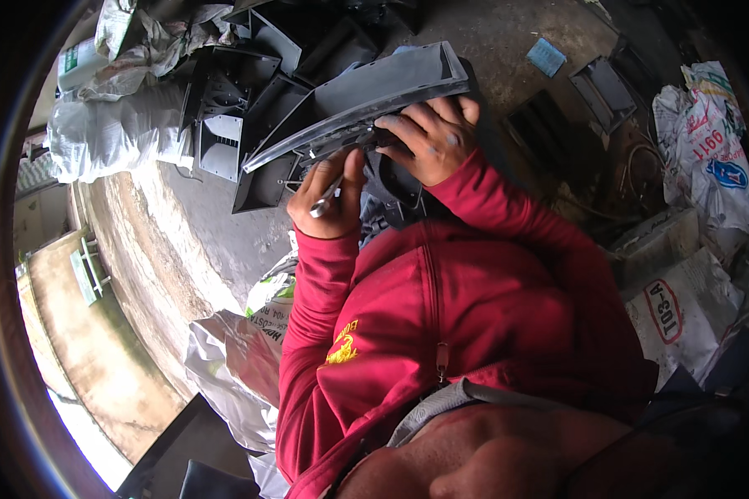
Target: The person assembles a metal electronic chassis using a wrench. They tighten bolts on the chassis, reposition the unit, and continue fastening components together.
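Note:
A long, dark grey, shallow tray-like metal part [379, 81] is tilted in front of my chest, its raised rim facing up and away. My right hand [434, 137] grips its near edge, fingers curled over the rim and thumb underneath. Below the part, my left hand [328, 196] is closed around a shiny metal wrench [324, 203], whose rounded end sticks out toward my wrist. The wrench's other end is hidden by my fingers and the part. A black curved piece [398, 181] shows beneath, between my two hands.
Several dark box-shaped metal parts [262, 104] are piled at the far left beside plastic-wrapped bundles [112, 133]. A blue packet [547, 56] and another dark metal part [603, 93] lie at the far right. White printed sacks [707, 154] stand on the right; a crumpled bag [229, 353] is at my left.

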`<state>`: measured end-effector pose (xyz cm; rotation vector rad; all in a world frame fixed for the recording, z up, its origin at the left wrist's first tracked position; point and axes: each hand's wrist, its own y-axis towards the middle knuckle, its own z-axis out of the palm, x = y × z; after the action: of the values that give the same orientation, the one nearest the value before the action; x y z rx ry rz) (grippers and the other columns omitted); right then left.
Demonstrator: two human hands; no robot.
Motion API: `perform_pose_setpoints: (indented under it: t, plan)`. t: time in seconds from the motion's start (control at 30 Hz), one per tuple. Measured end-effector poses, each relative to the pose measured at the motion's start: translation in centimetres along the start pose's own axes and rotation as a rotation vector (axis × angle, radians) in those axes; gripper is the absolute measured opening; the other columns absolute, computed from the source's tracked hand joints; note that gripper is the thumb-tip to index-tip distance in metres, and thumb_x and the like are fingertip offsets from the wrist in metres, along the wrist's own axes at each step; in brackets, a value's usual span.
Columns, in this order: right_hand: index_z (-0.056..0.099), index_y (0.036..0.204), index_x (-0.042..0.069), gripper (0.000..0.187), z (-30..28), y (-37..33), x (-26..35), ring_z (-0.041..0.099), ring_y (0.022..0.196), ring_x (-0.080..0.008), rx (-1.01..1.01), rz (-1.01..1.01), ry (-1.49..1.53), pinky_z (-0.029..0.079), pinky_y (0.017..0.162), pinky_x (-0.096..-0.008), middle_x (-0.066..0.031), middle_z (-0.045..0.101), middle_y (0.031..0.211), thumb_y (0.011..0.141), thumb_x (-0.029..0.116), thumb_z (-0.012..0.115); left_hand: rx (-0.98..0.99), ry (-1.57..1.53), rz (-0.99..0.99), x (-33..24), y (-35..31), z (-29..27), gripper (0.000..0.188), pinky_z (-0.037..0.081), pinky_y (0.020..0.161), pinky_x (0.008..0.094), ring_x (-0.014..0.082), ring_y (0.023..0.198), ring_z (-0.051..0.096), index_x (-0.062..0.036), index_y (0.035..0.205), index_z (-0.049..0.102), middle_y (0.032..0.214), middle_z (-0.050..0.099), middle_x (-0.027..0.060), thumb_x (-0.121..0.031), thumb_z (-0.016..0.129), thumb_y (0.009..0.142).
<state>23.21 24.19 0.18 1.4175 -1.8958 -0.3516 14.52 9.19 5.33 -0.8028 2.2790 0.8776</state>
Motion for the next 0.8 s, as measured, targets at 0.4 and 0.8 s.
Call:
perform_pose_setpoints:
  t: [0.4,0.8]
  plan:
    - [0.066,0.102,0.023,0.038,0.2,-0.1,0.0,0.051,0.104,-0.0172,-0.014,-0.010,-0.039,0.031,0.086,-0.0444,0.0067,0.060,0.097,0.067,0.034,0.077,0.056,-0.806,-0.569,4.4,-0.2,0.4,0.032,0.057,0.058,0.0315,0.0200,0.067,0.069,0.0051,0.105,0.065,0.086,0.069,0.0162,-0.025,0.061,0.095]
    - [0.065,0.104,0.021,0.041,0.0,-0.1,0.1,0.052,0.103,-0.0184,-0.002,0.015,0.023,0.031,0.085,-0.0453,0.0048,0.061,0.098,0.065,0.028,0.079,-0.015,0.113,0.143,-0.8,0.2,0.9,0.012,0.053,0.059,0.0287,0.0243,0.067,0.069,-0.0035,0.093,0.070,0.080,0.070,0.0109,-0.009,0.072,0.083]
